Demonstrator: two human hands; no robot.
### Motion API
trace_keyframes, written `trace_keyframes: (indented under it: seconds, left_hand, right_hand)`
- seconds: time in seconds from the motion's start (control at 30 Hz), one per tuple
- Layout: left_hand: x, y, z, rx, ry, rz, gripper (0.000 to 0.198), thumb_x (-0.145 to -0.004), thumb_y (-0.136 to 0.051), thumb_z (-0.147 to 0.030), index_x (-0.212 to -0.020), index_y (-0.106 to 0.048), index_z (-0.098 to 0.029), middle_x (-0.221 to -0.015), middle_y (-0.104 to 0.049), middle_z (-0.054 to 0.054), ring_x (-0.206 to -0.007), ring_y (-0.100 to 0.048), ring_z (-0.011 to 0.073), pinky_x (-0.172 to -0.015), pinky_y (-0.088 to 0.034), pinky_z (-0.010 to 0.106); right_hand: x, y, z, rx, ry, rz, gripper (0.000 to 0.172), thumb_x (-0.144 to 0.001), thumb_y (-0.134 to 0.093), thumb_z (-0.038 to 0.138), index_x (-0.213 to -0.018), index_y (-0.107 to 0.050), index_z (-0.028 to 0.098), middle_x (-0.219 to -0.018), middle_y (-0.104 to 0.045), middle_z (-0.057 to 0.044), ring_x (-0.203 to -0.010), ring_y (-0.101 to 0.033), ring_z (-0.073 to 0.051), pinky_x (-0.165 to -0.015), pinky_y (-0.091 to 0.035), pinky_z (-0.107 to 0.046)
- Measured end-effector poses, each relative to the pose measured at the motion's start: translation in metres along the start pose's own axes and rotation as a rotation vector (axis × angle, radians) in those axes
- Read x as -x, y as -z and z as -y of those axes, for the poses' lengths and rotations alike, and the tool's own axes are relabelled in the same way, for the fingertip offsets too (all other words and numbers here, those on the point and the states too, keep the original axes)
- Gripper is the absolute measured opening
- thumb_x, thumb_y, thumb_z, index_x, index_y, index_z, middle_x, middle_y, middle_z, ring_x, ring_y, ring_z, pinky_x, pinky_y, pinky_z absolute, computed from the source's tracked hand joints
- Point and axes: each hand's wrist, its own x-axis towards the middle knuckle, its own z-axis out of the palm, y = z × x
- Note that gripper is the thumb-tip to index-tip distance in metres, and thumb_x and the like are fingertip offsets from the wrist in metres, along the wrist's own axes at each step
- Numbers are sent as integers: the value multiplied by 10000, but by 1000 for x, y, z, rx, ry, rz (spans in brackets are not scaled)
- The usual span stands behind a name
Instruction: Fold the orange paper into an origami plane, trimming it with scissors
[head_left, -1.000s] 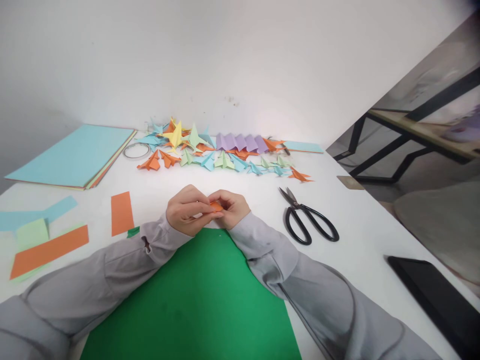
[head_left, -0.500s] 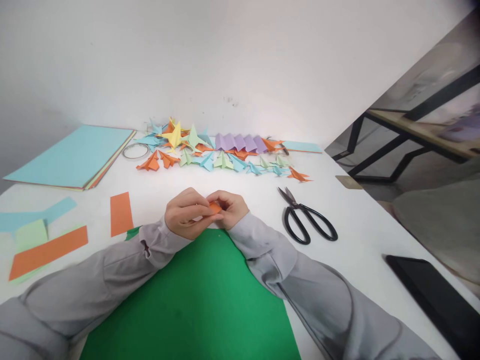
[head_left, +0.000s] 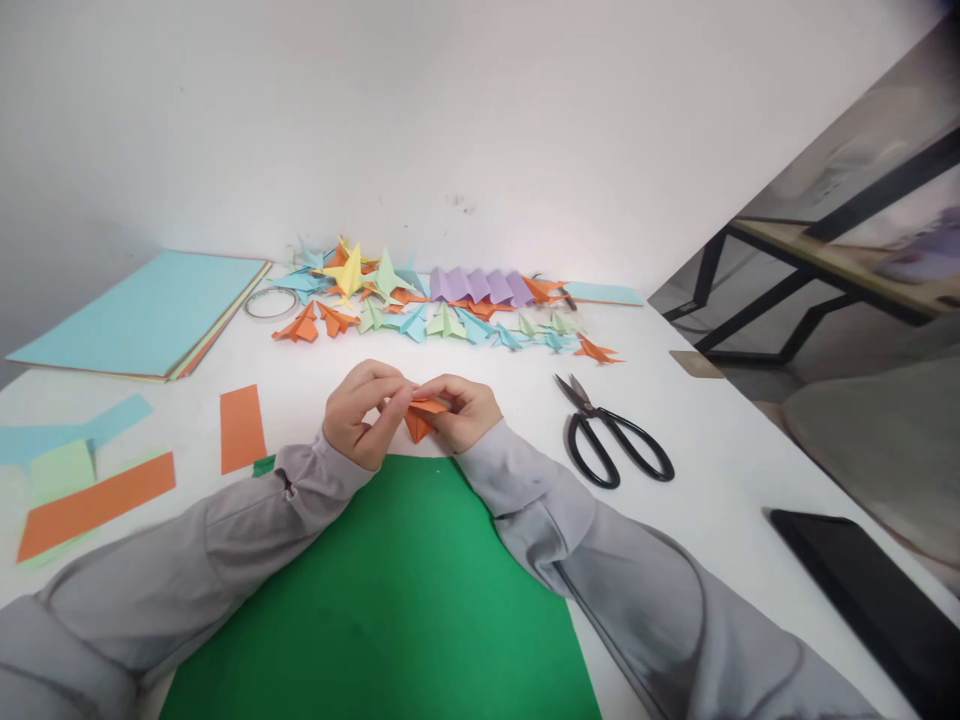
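Note:
Between my two hands is a small folded piece of orange paper (head_left: 419, 424), held just above the far edge of a green sheet (head_left: 390, 590). My left hand (head_left: 365, 410) pinches its left side with thumb and fingers. My right hand (head_left: 466, 410) grips the right side, its fingertips close to those of the left. Part of the folds is hidden behind the fingers. Beyond the hands lies a row of folded paper figures, among them an orange one (head_left: 298, 325), a yellow one (head_left: 347, 272) and a green one (head_left: 445, 322).
Black-handled scissors (head_left: 600, 425) lie to the right, and a black tablet-like object (head_left: 855, 580) nearer the right edge. Leftward are a stack of coloured paper (head_left: 150, 310), an orange strip (head_left: 242, 428), more cut pieces (head_left: 97, 505) and a tape roll (head_left: 271, 302). Pleated purple paper (head_left: 480, 286) sits at the back.
My left hand has shifted slightly left and its fingers have drawn back from over the paper. More of the orange folded piece now shows, with a pointed part hanging down.

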Motion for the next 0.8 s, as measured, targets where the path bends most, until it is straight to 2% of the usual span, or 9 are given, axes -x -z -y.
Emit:
trace_keyframes:
  seconds: [0.13, 0.4, 0.5, 0.63, 0.8]
  left_hand:
    - [1, -4, 4, 41, 37, 67, 199, -709, -588, -97, -885, -665, -151, -811, -592, 68, -690, -545, 123, -485, -459, 215]
    - [3, -7, 16, 41, -42, 49, 91, -709, -637, -100, -762, -676, -164, -718, -599, 31, -604, -559, 87, -469, -453, 184]
    - [3, -6, 16, 47, -42, 43, 65, -711, -643, -113, -742, -671, -163, -686, -590, 20, -570, -544, 76, -447, -433, 174]
    - [1, -6, 14, 40, -49, 31, 40, -691, -670, -121, -703, -657, -156, -659, -580, 16, -532, -510, 66, -418, -404, 165]
    - [-1, -6, 9, -2, -126, -3, 99, -682, -669, -83, -732, -666, -168, -691, -620, 37, -613, -564, 107, -517, -463, 221]
  right_hand:
    - [-1, 0, 4, -89, -42, -23, 254, -532, -746, 315, -686, -604, 172, -624, -655, -13, -554, -597, -136, -506, -466, -252]
    - [0, -3, 11, -88, -51, -9, 362, -451, -789, 414, -633, -595, 167, -568, -619, -2, -508, -556, -116, -503, -446, -253]
    - [1, -3, 12, -43, -39, -8, 368, -449, -787, 436, -603, -591, 165, -507, -562, 24, -476, -503, -98, -488, -422, -247]
    - [3, -3, 9, 64, -54, 38, 314, -518, -767, 407, -606, -593, 160, -472, -496, 49, -441, -409, -71, -442, -349, -226]
    - [5, -4, 8, 115, -104, 78, 321, -522, -750, 421, -573, -576, 156, -420, -381, 76, -411, -323, -57, -402, -258, -215]
